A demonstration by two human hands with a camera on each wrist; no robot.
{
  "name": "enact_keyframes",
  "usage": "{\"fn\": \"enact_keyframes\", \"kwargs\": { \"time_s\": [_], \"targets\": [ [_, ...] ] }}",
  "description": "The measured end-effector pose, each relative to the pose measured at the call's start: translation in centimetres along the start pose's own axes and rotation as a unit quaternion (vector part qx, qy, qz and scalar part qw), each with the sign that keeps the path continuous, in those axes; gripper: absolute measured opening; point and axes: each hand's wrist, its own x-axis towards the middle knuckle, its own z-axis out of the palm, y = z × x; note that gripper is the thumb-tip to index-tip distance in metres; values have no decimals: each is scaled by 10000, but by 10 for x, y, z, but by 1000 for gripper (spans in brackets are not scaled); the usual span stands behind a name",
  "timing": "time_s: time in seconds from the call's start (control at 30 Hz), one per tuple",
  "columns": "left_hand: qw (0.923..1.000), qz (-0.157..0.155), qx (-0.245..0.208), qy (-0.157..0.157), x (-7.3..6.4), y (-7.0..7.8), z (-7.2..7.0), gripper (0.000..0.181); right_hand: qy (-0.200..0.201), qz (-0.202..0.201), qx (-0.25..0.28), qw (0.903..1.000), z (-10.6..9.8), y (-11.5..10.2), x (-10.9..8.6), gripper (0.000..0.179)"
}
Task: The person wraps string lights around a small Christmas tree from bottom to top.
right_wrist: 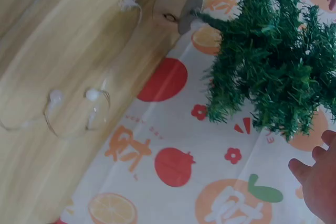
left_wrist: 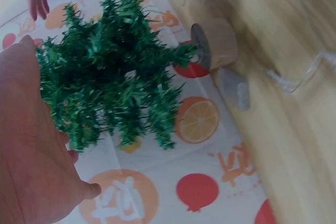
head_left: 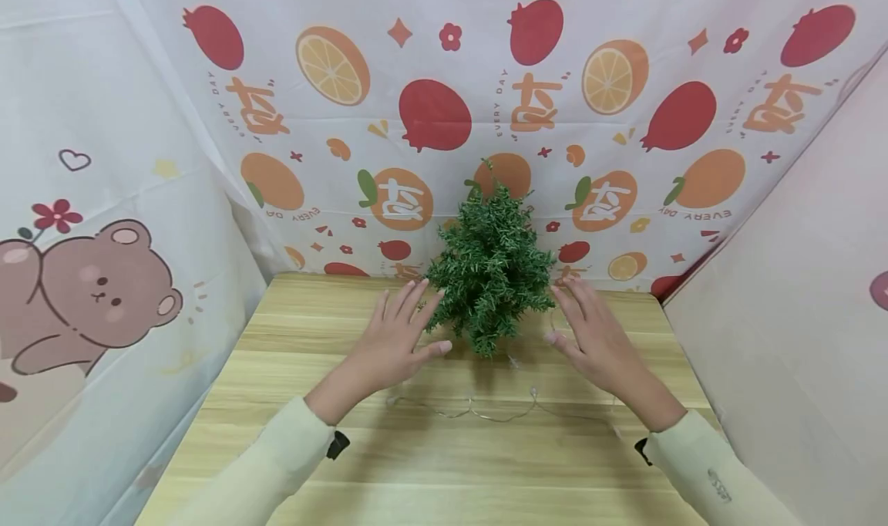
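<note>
A small green artificial Christmas tree [head_left: 489, 264] stands upright toward the back of the wooden table. In the left wrist view, the tree's short trunk rises from a round pale base [left_wrist: 220, 43]. My left hand [head_left: 395, 337] is spread at the tree's left side, its fingertips near the outer branches. Across from it, my right hand [head_left: 600, 341] hovers by the right side with fingers extended. Neither hand grips anything. A thin clear string of fairy lights [head_left: 496, 418] lies loosely in front of the tree; its small clear bulbs [right_wrist: 92, 94] show in the right wrist view.
Beside the base lies a small translucent grey block [left_wrist: 234, 88]. A fruit-printed white cloth [head_left: 437, 40] hangs right behind the table [head_left: 291, 341]. A bear-printed cloth [head_left: 76, 171] hangs on the left, and a pale cloth [head_left: 805, 302] on the right.
</note>
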Motion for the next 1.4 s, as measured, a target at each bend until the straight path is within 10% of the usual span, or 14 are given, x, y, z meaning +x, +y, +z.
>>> {"fn": "enact_keyframes", "kwargs": {
  "time_s": [1.4],
  "targets": [
    [9892,-609,-1335,30,-46,16,149,66,-522,742,1051,9903,146,-40,-61,46]
  ]
}}
